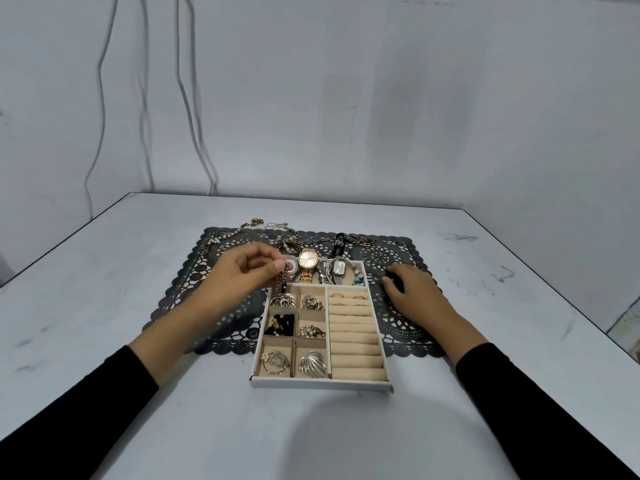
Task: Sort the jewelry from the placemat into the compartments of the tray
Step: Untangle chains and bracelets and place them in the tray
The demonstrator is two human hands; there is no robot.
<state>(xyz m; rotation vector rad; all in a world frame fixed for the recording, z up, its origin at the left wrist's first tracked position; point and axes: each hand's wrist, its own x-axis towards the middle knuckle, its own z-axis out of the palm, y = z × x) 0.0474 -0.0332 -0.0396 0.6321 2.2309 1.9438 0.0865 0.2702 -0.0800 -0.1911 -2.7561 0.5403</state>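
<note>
A white tray [322,382] with beige compartments lies on a dark lace placemat [398,258]. My left hand [242,271] pinches a silver chain [281,282] that dangles over the tray's upper left small compartment, where more chain [282,301] is heaped. My right hand [412,289] rests on the placemat just right of the tray, fingers loosely curled, holding nothing. The tray's far compartment holds a gold watch [307,263] and a silver watch [338,270]. Rings [346,296] sit in the top ring slots.
Loose chains, rings and a dark pendant [338,242] lie along the placemat's far edge and at its far left corner [214,237]. Other small compartments hold black beads [282,323], pearl pieces and a silver shell brooch [313,363]. The grey table ends at a wall behind.
</note>
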